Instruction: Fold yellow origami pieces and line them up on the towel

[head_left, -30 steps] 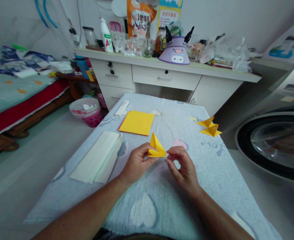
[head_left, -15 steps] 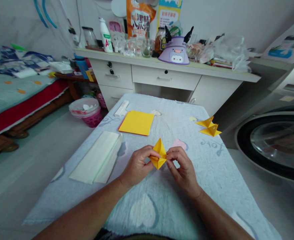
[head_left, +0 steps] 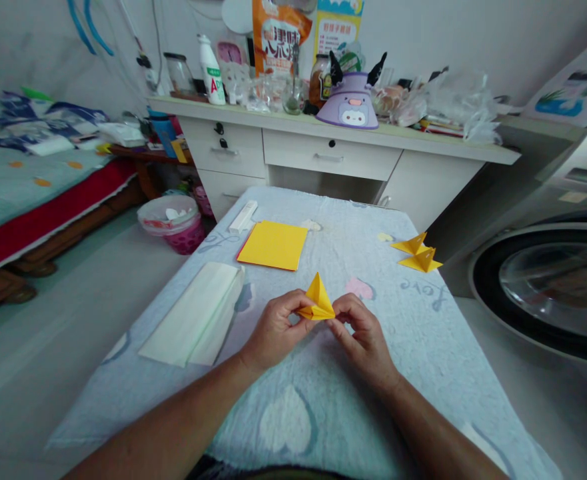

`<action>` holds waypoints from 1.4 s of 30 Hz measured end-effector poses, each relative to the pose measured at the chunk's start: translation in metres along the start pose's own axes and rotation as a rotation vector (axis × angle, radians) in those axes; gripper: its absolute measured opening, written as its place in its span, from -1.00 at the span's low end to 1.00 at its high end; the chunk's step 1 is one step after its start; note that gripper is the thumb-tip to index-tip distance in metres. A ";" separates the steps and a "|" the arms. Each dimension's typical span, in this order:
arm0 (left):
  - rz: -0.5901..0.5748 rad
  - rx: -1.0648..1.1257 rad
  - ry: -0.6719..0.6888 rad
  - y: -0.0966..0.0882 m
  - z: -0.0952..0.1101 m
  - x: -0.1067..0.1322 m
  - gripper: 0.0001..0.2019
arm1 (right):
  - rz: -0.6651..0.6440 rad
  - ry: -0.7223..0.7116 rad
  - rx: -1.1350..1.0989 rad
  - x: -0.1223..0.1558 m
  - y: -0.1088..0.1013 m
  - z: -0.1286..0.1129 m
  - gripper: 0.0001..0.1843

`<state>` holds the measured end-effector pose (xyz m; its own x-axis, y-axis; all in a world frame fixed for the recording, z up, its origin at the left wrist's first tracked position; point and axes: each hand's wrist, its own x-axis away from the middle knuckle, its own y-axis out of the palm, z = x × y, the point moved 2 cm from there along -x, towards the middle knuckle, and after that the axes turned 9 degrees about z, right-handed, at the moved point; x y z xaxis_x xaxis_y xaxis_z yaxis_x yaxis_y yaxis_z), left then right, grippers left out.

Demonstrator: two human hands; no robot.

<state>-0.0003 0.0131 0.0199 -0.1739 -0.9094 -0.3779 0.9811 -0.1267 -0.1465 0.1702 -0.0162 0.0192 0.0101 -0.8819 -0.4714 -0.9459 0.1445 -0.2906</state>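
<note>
A folded piece of yellow origami paper is held up above the table, its pointed flap standing upright. My left hand pinches its left end between thumb and fingers. At the right corner, the fingertips of my right hand are closed on the paper's edge. Beyond my hands lies a stack of square paper, yellow on top with a red edge showing beneath. Two finished-looking yellow origami pieces with raised points rest at the table's right side.
A pale folded paper packet lies left of my hands on the cloth-covered table. Near the far left corner is a white oblong object. Behind stands a white desk; a washing machine is at right, a pink bin at left.
The lower flap of the yellow paper, which pointed down toward me, is now folded up, leaving a straight bottom edge. Both hands stay in nearly the same place.
</note>
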 end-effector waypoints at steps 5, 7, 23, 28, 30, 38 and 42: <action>0.001 0.013 -0.104 0.003 -0.007 0.003 -0.91 | -0.007 -0.001 -0.007 0.001 0.000 0.001 -0.88; 0.030 0.105 -0.136 0.004 -0.008 0.005 -0.78 | -0.012 0.009 -0.029 0.001 0.001 0.002 -0.86; -0.144 0.234 -0.303 0.011 -0.010 0.003 -0.70 | -0.051 0.245 -0.185 0.005 0.004 0.007 -0.81; -0.236 0.197 -0.382 0.014 -0.017 0.005 -0.75 | -0.048 0.256 -0.220 0.005 0.004 0.008 -0.81; -0.251 0.212 -0.409 0.015 -0.017 0.006 -0.72 | -0.053 0.261 -0.224 0.005 0.004 0.008 -0.82; -0.283 0.203 -0.408 0.015 -0.016 0.006 -0.74 | -0.052 0.244 -0.218 0.006 0.002 0.006 -0.81; -0.292 0.219 -0.427 0.016 -0.019 0.007 -0.72 | -0.060 0.260 -0.236 0.005 0.003 0.006 -0.81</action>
<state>0.0123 0.0123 -0.0023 -0.4360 -0.8979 0.0605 0.8999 -0.4356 0.0207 0.1699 -0.0178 0.0105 0.0141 -0.9747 -0.2229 -0.9953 0.0077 -0.0965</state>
